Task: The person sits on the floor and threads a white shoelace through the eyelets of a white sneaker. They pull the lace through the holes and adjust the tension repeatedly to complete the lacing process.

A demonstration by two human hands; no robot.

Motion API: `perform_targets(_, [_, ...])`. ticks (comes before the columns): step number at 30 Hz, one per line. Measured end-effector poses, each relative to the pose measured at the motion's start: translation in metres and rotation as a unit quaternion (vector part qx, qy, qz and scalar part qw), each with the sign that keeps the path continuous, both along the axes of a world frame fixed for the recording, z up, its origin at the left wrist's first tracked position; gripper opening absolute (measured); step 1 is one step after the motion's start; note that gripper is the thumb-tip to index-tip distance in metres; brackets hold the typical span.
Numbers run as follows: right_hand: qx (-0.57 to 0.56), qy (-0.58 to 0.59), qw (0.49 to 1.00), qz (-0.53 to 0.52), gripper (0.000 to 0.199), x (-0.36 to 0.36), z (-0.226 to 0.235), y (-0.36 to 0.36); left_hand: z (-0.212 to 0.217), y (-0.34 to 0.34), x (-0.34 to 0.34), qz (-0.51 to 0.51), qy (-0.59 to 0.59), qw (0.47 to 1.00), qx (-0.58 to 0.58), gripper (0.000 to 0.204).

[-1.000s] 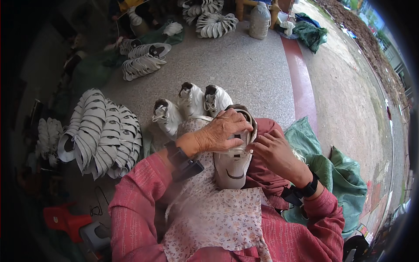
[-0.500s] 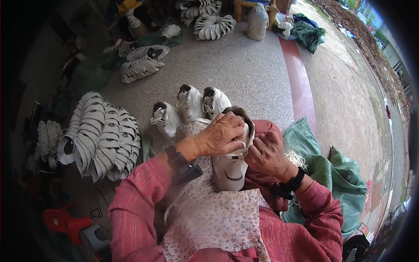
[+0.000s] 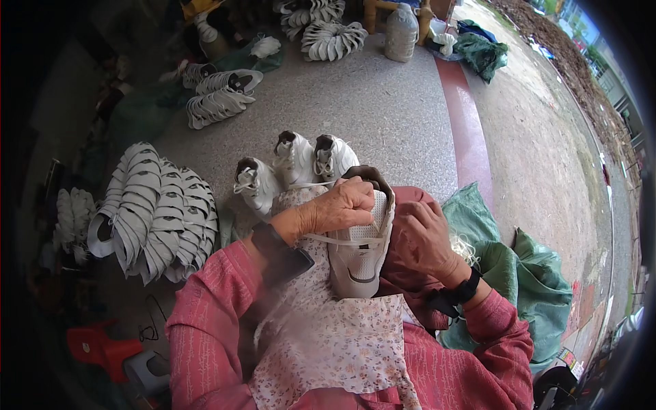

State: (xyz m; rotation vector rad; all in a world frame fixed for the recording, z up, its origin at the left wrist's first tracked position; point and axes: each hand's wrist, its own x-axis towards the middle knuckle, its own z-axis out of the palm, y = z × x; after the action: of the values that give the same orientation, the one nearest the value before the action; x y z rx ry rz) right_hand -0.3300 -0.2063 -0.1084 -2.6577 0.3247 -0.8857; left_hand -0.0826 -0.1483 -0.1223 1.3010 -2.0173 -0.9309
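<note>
A pale pink, flower-printed fabric apron (image 3: 321, 342) lies nearest; a white perforated shoe with a dark lining (image 3: 352, 265) rests on the lap beyond it, toe toward the wearer. The right hand (image 3: 425, 236), fingers loosely bent, now stands just off the shoe's right edge; the left hand (image 3: 342, 205) curls at its tongue. A flat white lace (image 3: 338, 240) now shows across the lower tongue, suggesting lacing at an early row. Overlapping fingers hide whether either hand pinches lace. Beyond stand three white laced shoes (image 3: 298, 164).
</note>
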Motion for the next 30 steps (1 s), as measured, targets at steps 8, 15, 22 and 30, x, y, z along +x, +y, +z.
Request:
perform_targets(8, [0.113,0.002,0.992,0.057,0.040,0.013,-0.017,-0.003,-0.006,-0.003,0.004,0.079,0.354,0.911,0.194,0.016])
perform_targets(15, [0.060,0.088,0.994,0.012,0.014,0.028,-0.005,0.003,0.010,0.015,0.005,0.246,0.119,0.958,-0.089,0.021])
perform_targets(22, [0.216,-0.013,0.976,0.016,0.013,0.029,-0.016,0.000,0.023,0.130,-0.011,0.256,0.345,0.810,0.400,0.038])
perform_targets(30, [0.335,-0.041,0.941,0.035,0.014,0.026,-0.012,0.002,0.018,0.122,-0.038,0.277,0.619,0.683,0.269,0.038])
